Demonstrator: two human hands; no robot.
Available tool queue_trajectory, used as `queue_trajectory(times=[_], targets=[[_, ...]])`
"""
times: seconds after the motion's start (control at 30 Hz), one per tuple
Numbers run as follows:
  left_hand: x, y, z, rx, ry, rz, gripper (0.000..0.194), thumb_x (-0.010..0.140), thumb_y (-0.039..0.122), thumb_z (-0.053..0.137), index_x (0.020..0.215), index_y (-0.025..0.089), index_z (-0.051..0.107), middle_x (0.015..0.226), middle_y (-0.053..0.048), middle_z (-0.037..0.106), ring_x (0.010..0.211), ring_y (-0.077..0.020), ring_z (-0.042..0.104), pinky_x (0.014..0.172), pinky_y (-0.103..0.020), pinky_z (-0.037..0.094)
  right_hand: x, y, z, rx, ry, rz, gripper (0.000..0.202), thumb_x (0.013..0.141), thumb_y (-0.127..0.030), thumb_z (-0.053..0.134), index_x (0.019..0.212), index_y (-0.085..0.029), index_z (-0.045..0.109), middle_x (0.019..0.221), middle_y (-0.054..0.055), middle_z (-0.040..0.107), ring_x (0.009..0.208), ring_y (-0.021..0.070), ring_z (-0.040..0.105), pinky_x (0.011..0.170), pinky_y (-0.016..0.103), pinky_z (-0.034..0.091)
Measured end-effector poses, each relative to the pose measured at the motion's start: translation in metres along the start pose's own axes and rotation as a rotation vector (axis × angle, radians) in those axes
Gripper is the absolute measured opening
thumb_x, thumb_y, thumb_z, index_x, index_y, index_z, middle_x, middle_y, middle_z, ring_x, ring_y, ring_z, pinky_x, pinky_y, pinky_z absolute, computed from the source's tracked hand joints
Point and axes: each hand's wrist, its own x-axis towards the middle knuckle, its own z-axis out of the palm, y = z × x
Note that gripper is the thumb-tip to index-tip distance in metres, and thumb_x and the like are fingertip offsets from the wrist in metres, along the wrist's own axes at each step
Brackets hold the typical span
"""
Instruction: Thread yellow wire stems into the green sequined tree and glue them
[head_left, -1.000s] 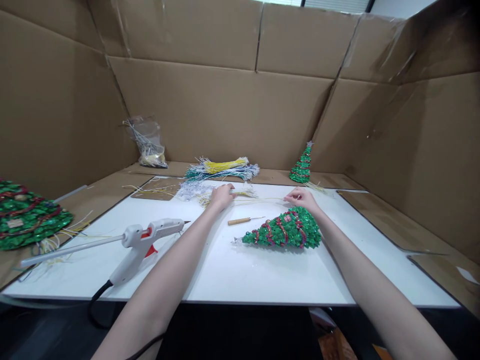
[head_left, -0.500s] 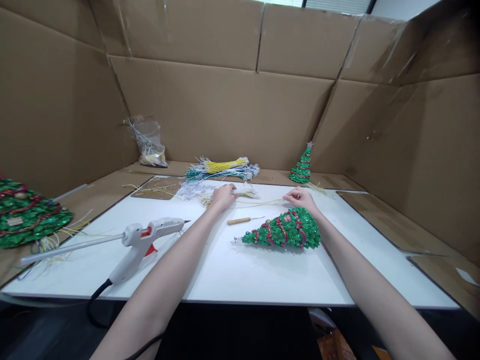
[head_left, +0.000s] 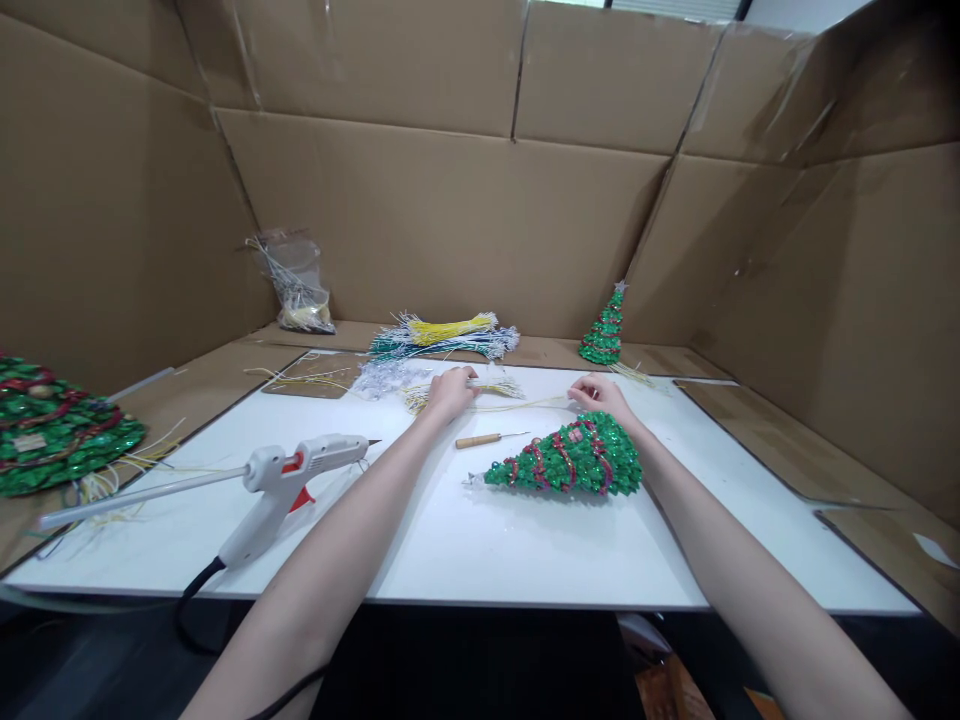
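My right hand (head_left: 597,391) is pinched on the right end of a thin yellow strand (head_left: 529,403) stretched low over the white board. At the small bundle of white-tipped strands (head_left: 499,386) is my left hand (head_left: 451,392), fingers bent; what it grips, if anything, is hidden. A green tinsel tree (head_left: 566,460) with red garland lies on its side, its silver star pointing left, near my right forearm. Between the hands and the tree, an awl (head_left: 478,440) with a wooden handle rests on the board.
A white glue gun (head_left: 300,462) with its cord lies left of my left forearm. Larger strand bundles (head_left: 450,335), a plastic bag (head_left: 296,285) and a small tree (head_left: 604,332) stand along the back. Another tree (head_left: 60,425) is at far left. Cardboard walls (head_left: 420,220) surround the board.
Both hands have barely moved; my left hand is slightly farther right over the bundle, its fingers shifted. The strand is still in my right hand.
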Motion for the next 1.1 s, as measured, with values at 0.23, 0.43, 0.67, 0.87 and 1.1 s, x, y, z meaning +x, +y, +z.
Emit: queue_trajectory(times=[0.23,0.43,0.67,0.87,1.1], targets=[[0.001,-0.001,0.002,-0.005,0.005,0.005,0.027,0.085,0.03,0.062,0.111,0.023,0.065,0.121,-0.008,0.068,0.114,-0.0265,0.06,0.096,-0.034,0.044,0.0,0.002,0.002,0.006,-0.033,-0.008,0.031,0.078,-0.048,0.058,0.066,-0.02,0.064,0.068,0.004,0.057,0.065,0.0178,0.05,0.063,0.032,0.041],[0.0,0.0,0.002,-0.021,0.016,0.019,0.026,0.085,0.029,0.062,0.11,0.023,0.065,0.121,-0.007,0.068,0.113,-0.0261,0.06,0.096,-0.034,0.044,-0.002,0.002,0.003,0.0,-0.05,-0.017,0.031,0.079,-0.047,0.058,0.068,-0.02,0.069,0.069,0.004,0.058,0.067,0.0183,0.051,0.064,0.032,0.042],[-0.002,0.011,0.003,-0.081,0.061,0.11,0.024,0.084,0.025,0.064,0.107,0.023,0.066,0.119,-0.005,0.068,0.112,-0.0252,0.06,0.095,-0.033,0.044,-0.001,0.003,0.003,-0.027,-0.036,-0.007,0.035,0.081,-0.05,0.056,0.073,-0.02,0.072,0.07,0.005,0.059,0.066,0.0185,0.05,0.064,0.032,0.04],[-0.006,0.023,0.005,-0.157,0.121,0.21,0.023,0.086,0.026,0.063,0.109,0.024,0.065,0.115,-0.004,0.068,0.11,-0.0227,0.06,0.095,-0.031,0.045,0.0,0.0,0.005,-0.025,-0.059,-0.016,0.035,0.078,-0.053,0.063,0.081,-0.02,0.076,0.073,0.005,0.059,0.067,0.0179,0.051,0.064,0.032,0.042],[-0.008,0.026,0.011,-0.214,0.16,0.294,0.02,0.085,0.024,0.064,0.106,0.023,0.065,0.109,-0.004,0.069,0.105,-0.0217,0.062,0.092,-0.03,0.046,0.001,-0.008,0.004,0.016,-0.097,-0.044,0.041,0.075,-0.059,0.065,0.077,-0.02,0.076,0.072,0.006,0.058,0.067,0.0187,0.052,0.063,0.033,0.042]])
